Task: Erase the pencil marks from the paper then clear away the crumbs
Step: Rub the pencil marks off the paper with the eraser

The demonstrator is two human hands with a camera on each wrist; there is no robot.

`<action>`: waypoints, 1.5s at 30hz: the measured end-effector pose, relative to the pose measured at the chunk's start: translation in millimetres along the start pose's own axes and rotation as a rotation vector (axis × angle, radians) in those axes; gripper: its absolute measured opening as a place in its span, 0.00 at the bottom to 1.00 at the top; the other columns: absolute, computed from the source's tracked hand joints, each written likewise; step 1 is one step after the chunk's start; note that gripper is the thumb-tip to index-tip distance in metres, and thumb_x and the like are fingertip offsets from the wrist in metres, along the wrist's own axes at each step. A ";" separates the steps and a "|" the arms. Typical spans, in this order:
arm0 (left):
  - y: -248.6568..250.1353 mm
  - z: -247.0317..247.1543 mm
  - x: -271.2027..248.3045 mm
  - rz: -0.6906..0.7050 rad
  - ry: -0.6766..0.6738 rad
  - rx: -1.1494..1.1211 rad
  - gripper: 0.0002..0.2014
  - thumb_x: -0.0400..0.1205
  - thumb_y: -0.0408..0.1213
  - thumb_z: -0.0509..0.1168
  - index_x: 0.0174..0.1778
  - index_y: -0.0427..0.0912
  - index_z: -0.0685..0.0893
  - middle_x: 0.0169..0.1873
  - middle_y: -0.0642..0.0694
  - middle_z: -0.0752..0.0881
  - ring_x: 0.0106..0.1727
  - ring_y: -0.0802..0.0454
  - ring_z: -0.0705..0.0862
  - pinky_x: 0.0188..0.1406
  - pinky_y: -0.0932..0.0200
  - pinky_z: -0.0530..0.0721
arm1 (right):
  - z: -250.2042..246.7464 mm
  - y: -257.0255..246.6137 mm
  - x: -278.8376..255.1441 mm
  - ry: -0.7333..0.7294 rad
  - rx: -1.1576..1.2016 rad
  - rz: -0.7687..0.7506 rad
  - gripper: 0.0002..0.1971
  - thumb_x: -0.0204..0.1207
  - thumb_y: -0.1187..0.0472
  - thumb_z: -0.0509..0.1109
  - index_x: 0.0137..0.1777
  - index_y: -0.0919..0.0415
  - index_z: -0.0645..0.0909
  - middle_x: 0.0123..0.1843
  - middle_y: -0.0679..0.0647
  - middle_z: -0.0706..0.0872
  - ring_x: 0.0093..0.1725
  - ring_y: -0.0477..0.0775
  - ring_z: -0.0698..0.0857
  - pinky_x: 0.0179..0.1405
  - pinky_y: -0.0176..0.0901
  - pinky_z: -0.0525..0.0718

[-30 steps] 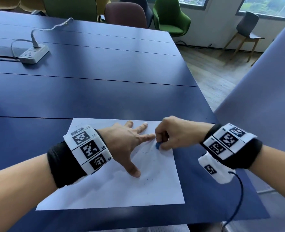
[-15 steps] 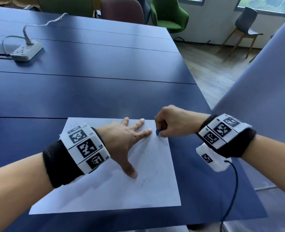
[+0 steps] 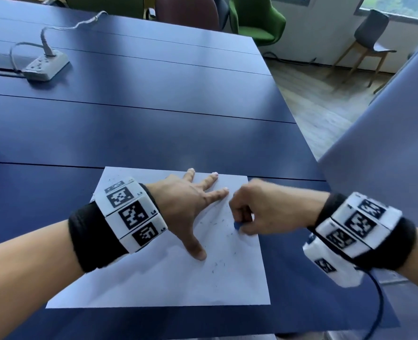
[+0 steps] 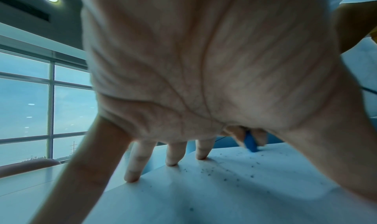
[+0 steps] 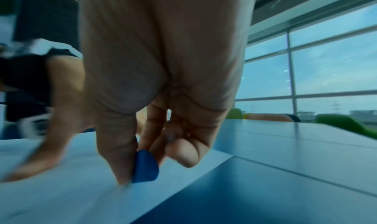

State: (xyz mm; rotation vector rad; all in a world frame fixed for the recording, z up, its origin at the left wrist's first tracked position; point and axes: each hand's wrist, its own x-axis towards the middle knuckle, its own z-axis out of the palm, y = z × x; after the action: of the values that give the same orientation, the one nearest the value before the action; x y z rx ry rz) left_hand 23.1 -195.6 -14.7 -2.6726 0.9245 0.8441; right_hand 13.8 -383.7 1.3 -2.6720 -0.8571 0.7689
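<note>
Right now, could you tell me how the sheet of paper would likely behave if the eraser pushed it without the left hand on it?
The paper looks thin and light, so it would probably slide on the smooth table. It might buckle under the eraser.

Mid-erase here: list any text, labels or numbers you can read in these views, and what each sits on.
"L4": beside the middle black-and-white marker on the left wristband.
Small labels beside the other two left wristband markers: too blurred to read.
Right wristband: marker patterns only, blurred, no readable text.
Paper, blue eraser, power strip: no legible text.
</note>
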 end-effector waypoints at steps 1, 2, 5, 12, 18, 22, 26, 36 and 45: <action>0.0 0.6 0.4 -0.002 -0.001 0.003 0.66 0.62 0.72 0.74 0.84 0.63 0.33 0.85 0.52 0.33 0.85 0.32 0.41 0.76 0.39 0.64 | 5.7 -6.8 -6.3 -0.085 0.008 -0.025 0.03 0.66 0.63 0.74 0.35 0.59 0.83 0.30 0.46 0.83 0.29 0.45 0.79 0.30 0.36 0.79; -0.1 1.1 0.5 -0.003 -0.001 0.006 0.66 0.62 0.72 0.74 0.84 0.63 0.33 0.85 0.52 0.33 0.85 0.32 0.41 0.76 0.39 0.64 | 8.1 -10.6 -9.0 -0.152 0.019 -0.041 0.03 0.66 0.63 0.75 0.35 0.58 0.83 0.29 0.45 0.82 0.28 0.44 0.78 0.29 0.34 0.78; 0.1 1.5 -0.9 0.002 -0.002 0.010 0.66 0.63 0.73 0.73 0.84 0.63 0.32 0.85 0.51 0.32 0.85 0.32 0.41 0.76 0.40 0.64 | -0.9 -2.2 0.5 -0.058 0.014 0.004 0.06 0.67 0.61 0.76 0.33 0.54 0.82 0.27 0.43 0.81 0.26 0.42 0.77 0.27 0.30 0.75; 2.3 -1.2 -2.4 -0.006 -0.003 0.020 0.67 0.63 0.72 0.73 0.85 0.59 0.33 0.85 0.51 0.33 0.85 0.33 0.41 0.77 0.41 0.63 | 19.4 -19.2 -20.0 -0.159 0.038 -0.082 0.02 0.68 0.62 0.73 0.37 0.60 0.83 0.34 0.50 0.86 0.30 0.48 0.79 0.31 0.38 0.80; -0.1 1.3 -2.4 -0.020 0.015 -0.007 0.70 0.62 0.73 0.73 0.86 0.47 0.33 0.86 0.53 0.35 0.86 0.36 0.41 0.76 0.46 0.64 | -15.7 5.9 22.7 0.021 0.044 0.069 0.04 0.65 0.61 0.78 0.34 0.57 0.85 0.28 0.46 0.83 0.24 0.40 0.76 0.23 0.25 0.72; -0.8 2.2 -2.6 -0.018 0.037 -0.013 0.70 0.63 0.74 0.73 0.86 0.46 0.34 0.86 0.54 0.35 0.86 0.37 0.41 0.76 0.47 0.63 | -26.8 18.1 41.0 0.146 0.051 0.134 0.03 0.66 0.62 0.76 0.35 0.60 0.85 0.28 0.48 0.83 0.23 0.40 0.76 0.21 0.27 0.72; 0.5 0.7 0.0 -0.023 0.031 0.000 0.70 0.63 0.73 0.73 0.86 0.47 0.33 0.86 0.53 0.34 0.86 0.37 0.41 0.77 0.46 0.61 | -1.9 -4.4 15.1 0.065 0.005 0.005 0.04 0.65 0.62 0.74 0.32 0.55 0.82 0.26 0.44 0.81 0.27 0.44 0.78 0.30 0.35 0.80; -0.9 4.8 0.1 -0.018 0.039 0.012 0.71 0.61 0.74 0.72 0.86 0.47 0.34 0.86 0.54 0.34 0.86 0.35 0.41 0.75 0.47 0.65 | 1.6 -15.7 7.6 0.030 -0.011 -0.034 0.06 0.66 0.63 0.74 0.32 0.56 0.81 0.27 0.44 0.80 0.26 0.41 0.78 0.27 0.31 0.76; -0.7 2.9 -1.4 -0.018 0.035 0.011 0.70 0.62 0.75 0.72 0.86 0.46 0.34 0.85 0.53 0.34 0.86 0.36 0.42 0.77 0.46 0.63 | 4.4 -0.5 -4.9 0.143 -0.006 0.044 0.03 0.67 0.62 0.72 0.34 0.58 0.83 0.31 0.48 0.85 0.31 0.46 0.80 0.30 0.32 0.77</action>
State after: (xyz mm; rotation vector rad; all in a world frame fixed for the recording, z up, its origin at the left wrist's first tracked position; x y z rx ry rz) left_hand 21.3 -193.3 -16.3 -2.6903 0.9095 0.7881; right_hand 7.7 -386.0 -0.2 -2.7204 -0.7689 0.5770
